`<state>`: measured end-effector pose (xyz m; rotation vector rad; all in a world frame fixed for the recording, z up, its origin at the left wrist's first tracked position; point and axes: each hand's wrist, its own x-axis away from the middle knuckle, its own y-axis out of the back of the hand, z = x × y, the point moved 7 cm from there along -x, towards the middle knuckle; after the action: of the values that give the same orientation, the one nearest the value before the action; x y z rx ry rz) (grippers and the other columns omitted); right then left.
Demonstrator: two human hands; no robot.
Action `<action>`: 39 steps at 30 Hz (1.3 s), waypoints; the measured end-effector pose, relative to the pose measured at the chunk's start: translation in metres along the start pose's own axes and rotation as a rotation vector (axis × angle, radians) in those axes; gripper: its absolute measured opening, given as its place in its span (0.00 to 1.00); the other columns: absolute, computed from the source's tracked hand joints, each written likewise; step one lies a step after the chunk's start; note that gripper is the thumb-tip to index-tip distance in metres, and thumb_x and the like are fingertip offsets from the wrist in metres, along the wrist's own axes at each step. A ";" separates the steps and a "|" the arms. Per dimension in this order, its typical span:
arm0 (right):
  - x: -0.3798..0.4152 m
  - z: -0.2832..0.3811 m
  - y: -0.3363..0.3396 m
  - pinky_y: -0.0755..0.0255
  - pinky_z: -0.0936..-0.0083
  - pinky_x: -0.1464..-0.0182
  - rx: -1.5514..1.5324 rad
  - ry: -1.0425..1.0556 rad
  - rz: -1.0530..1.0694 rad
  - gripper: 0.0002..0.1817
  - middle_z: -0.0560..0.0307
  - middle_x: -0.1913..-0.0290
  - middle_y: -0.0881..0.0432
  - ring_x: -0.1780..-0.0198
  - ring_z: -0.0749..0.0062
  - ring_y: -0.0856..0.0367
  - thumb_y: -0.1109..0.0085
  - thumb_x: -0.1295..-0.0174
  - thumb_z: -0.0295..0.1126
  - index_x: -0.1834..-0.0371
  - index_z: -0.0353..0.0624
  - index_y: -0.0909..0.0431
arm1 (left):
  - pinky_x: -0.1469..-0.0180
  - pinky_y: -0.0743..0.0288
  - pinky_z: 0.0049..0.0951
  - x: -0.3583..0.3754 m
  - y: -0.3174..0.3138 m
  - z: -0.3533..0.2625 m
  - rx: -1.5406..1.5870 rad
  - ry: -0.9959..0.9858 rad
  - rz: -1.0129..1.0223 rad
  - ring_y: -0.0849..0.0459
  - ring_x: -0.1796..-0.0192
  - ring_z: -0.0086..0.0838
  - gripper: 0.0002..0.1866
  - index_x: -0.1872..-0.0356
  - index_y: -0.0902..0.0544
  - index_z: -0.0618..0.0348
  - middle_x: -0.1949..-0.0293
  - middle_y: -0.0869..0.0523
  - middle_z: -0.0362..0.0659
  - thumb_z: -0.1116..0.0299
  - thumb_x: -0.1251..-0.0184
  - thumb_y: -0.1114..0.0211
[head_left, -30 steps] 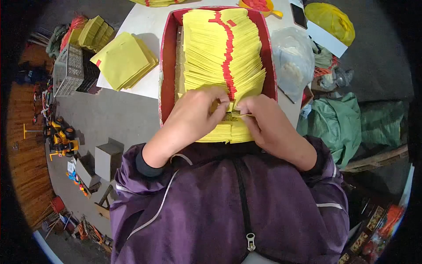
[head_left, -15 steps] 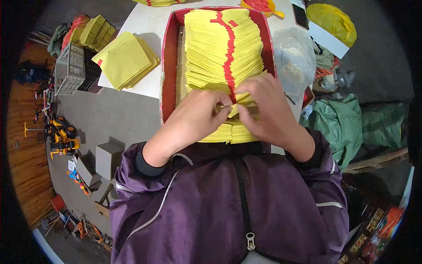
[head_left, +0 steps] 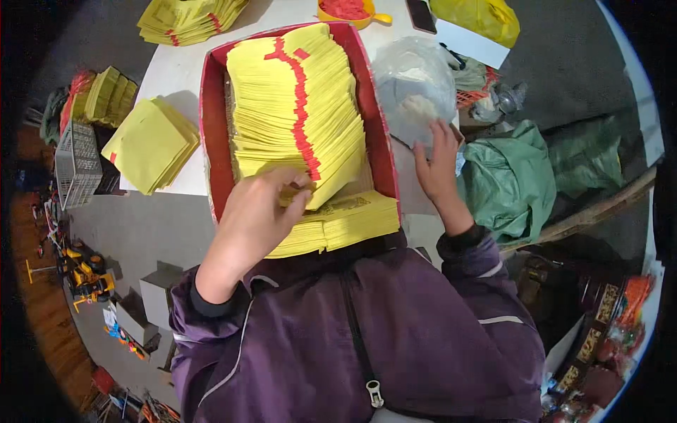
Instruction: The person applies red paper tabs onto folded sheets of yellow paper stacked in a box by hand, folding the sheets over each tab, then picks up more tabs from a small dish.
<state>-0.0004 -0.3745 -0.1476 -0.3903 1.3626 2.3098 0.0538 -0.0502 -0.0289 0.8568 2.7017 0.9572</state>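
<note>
A red-walled box (head_left: 381,134) holds a dense row of yellow paper sheets (head_left: 271,92), with small red strips (head_left: 302,120) forming a wavy line along their edges. At the near end of that row, my left hand (head_left: 257,215) is closed, thumb and fingers pinching the edge of a yellow sheet. Two side-by-side stacks of yellow paper (head_left: 360,220) lie at the box's near end, just below this hand. My right hand (head_left: 441,169) is off to the right of the box, fingers apart and holding nothing visible, by a clear plastic bag (head_left: 416,84).
Loose yellow paper piles (head_left: 151,144) lie left of the box, and more bundles (head_left: 190,21) at the back. A yellow dipper (head_left: 363,17) contains red strips. A phone (head_left: 421,15) lies at the far right, with a green sack (head_left: 508,176) beside the table.
My right hand has left the near end of the paper row and moved right, toward the plastic bag. My left hand stays at the row. The whole view has shifted.
</note>
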 end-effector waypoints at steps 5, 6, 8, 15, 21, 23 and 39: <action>0.007 0.010 -0.004 0.33 0.48 0.31 0.505 0.186 -0.084 0.21 0.41 0.37 0.22 0.35 0.38 0.27 0.38 0.32 0.33 0.38 0.40 0.22 | 0.71 0.31 0.24 0.000 0.010 0.000 0.065 0.106 -0.026 0.25 0.75 0.22 0.07 0.56 0.10 0.66 0.70 0.12 0.40 0.76 0.33 0.28; 0.006 0.015 -0.006 0.34 0.46 0.31 0.567 0.218 -0.075 0.20 0.41 0.37 0.22 0.35 0.37 0.28 0.38 0.32 0.33 0.39 0.40 0.21 | 0.71 0.32 0.23 0.000 0.013 0.002 0.078 0.138 -0.032 0.26 0.75 0.22 0.07 0.56 0.10 0.66 0.70 0.12 0.39 0.76 0.33 0.28; -0.003 0.023 -0.001 0.33 0.48 0.31 0.486 0.212 -0.050 0.18 0.41 0.38 0.22 0.36 0.39 0.27 0.38 0.33 0.33 0.41 0.40 0.20 | 0.71 0.32 0.23 0.000 0.021 0.002 0.080 0.126 -0.064 0.26 0.75 0.21 0.07 0.56 0.10 0.66 0.70 0.12 0.39 0.76 0.33 0.28; -0.099 0.109 0.018 0.29 0.58 0.37 -0.228 0.105 0.113 0.15 0.48 0.45 0.18 0.44 0.51 0.22 0.38 0.36 0.27 0.46 0.41 0.19 | 0.71 0.33 0.21 -0.005 0.042 0.003 0.100 0.079 -0.167 0.28 0.75 0.19 0.06 0.57 0.12 0.65 0.70 0.13 0.37 0.77 0.32 0.28; -0.160 0.170 -0.031 0.28 0.66 0.39 -0.291 0.522 0.091 0.16 0.51 0.46 0.18 0.44 0.58 0.23 0.37 0.38 0.22 0.45 0.40 0.17 | 0.71 0.33 0.21 -0.005 0.046 0.011 0.147 0.058 -0.192 0.27 0.75 0.18 0.04 0.57 0.13 0.64 0.70 0.14 0.37 0.76 0.30 0.28; -0.167 0.175 -0.044 0.28 0.66 0.39 -0.256 0.517 0.121 0.17 0.51 0.45 0.18 0.44 0.57 0.23 0.37 0.38 0.22 0.45 0.40 0.17 | 0.70 0.32 0.22 -0.006 0.049 0.015 0.177 0.097 -0.198 0.26 0.74 0.19 0.04 0.58 0.13 0.64 0.70 0.14 0.38 0.76 0.30 0.29; -0.113 0.234 -0.007 0.27 0.64 0.42 -0.120 0.702 0.171 0.20 0.49 0.44 0.19 0.44 0.55 0.23 0.39 0.38 0.23 0.41 0.46 0.16 | 0.80 0.38 0.14 -0.072 0.035 0.056 0.819 0.287 -0.004 0.21 0.76 0.14 0.08 0.50 0.15 0.61 0.70 0.16 0.35 0.71 0.21 0.40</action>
<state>0.0956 -0.1905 0.0092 -1.2584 1.6031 2.5124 0.1474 -0.0388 -0.0547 0.8579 3.3739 -0.0992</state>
